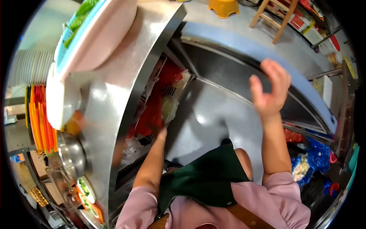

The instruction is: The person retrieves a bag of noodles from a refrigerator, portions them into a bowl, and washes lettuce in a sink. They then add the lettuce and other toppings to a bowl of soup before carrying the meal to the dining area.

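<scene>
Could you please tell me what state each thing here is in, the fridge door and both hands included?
Fridge door: open, swung wide.
Right hand: open, fingers spread, by the door's edge.
Left hand: reaching into the fridge, fingers hidden.
Bag: on a shelf inside, by the left hand.
Pink tray: on the counter, holding greens.

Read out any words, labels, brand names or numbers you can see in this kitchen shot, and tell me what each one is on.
None can be read.
Packets inside the open steel under-counter fridge: any print is blurred.
Red and white boxes on the far shelf: too small to read.
</scene>
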`<state>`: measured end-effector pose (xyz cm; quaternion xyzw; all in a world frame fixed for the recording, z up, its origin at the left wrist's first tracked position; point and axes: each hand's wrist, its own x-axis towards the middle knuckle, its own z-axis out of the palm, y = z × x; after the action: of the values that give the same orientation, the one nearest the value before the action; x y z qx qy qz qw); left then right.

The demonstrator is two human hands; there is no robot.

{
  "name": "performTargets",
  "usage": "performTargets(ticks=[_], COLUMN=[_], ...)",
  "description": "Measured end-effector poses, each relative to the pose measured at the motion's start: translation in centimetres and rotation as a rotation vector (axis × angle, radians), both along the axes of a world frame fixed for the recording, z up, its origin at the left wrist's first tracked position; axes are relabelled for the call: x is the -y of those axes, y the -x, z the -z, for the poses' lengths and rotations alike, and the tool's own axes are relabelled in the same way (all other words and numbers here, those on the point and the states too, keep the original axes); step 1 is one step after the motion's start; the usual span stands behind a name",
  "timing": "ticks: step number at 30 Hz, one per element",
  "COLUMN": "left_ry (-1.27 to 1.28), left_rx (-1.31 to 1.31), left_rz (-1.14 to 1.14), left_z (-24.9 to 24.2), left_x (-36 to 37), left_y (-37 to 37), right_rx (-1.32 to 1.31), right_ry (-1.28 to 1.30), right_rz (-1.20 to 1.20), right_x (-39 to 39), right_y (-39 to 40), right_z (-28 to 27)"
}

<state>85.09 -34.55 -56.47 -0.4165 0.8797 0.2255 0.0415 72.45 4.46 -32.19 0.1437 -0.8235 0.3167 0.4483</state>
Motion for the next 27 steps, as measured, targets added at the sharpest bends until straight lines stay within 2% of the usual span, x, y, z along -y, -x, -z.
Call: performTargets(ticks=[2,4,5,7,8,10,11,12,13,14,15,16,17,18,19,20,21,22,23,25,26,27], left_ry=[0.266,0.618,0.628,-0.537,-0.522,-0.308,-0.533,-0.465,-0.401,-0.401,-0.408,-0.412,-0.414,-0.338,-0.262,-0.411,-0.552,-0.591,-0.694,-0.916,-0.911,-0.777], left_rx=[-0.192,-0.359,-0.355,-0.728,-0.748,-0.735,-0.778,-0.664,-0.541,-0.546,-0.552,-0.536,-0.521,-0.663,-0.791,-0.899,-0.997,-0.999,-1.021,-0.872,-0.872,-0.755], left_rz=[0.257,0.491,0.465,-0.113,-0.139,0.208,0.147,0.249,0.344,0.288,0.232,0.284,0.311,0.37,0.426,0.209,-0.013,-0.175,-0.554,-0.453,-0.452,-0.411], left_z=[1.8,1.8,3.0,5.7,6.6,7.5,4.8,3.9,3.5,3.6,3.8,3.6,3.3,4.2,5.5,6.8,7.7,7.1,5.1,4.0,4.7,6.2], left_x=[1.6,0.8,1.6,3.2,4.3,6.6,4.1,2.9,1.9,0.2,-1.3,-1.8,-2.3,-2.4,-2.4,-2.2,-1.8,-0.9,-0.5,2.0,2.2,2.4], left_y=[1.4,2.6,2.9,2.9,2.5,1.6,1.8,1.4,0.8,0.5,0.1,-0.7,-1.4,-2.0,-2.9,-3.4,-3.4,-2.0,-0.2,2.2,3.0,3.5], right_rx=[0.053,0.338,0.543,0.721,0.973,1.344,1.497,1.498,1.72,1.903,1.917,1.923,1.783,1.65,1.623,1.593,1.66,1.473,1.477,1.416,1.416,1.382], right_ry=[0.078,0.083,0.035,0.031,0.071,0.302,0.385,0.373,0.847,1.357,1.344,1.33,1.353,1.378,1.267,1.155,1.131,1.44,1.385,1.203,1.207,1.125], right_rz=[-0.41,-0.665,-0.756,-0.839,-0.886,-0.918,-0.966,-0.997,-1.158,-1.278,-1.291,-1.301,-1.244,-1.178,-1.033,-0.892,-0.983,-1.235,-1.279,-1.037,-1.041,-1.07], right_x=[6.8,14.2,16.9,22.4,24.8,29.2,30.8,32.1,33.2,34.1,34.5,34.4,33.8,32.8,30.8,28.8,28.6,27.2,26.3,25.8,25.4,24.9], right_y=[-1.3,-1.7,-2.1,-3.0,-3.1,-3.6,-3.2,-3.0,-2.9,-2.5,-1.9,-0.8,0.5,1.5,2.2,3.0,5.8,5.1,5.1,4.1,3.7,3.3], right_z=[4.3,12.8,17.1,26.4,29.1,31.7,31.5,31.3,31.0,30.7,30.7,30.8,31.0,31.4,29.0,27.1,31.5,29.5,29.1,29.3,29.8,30.4])
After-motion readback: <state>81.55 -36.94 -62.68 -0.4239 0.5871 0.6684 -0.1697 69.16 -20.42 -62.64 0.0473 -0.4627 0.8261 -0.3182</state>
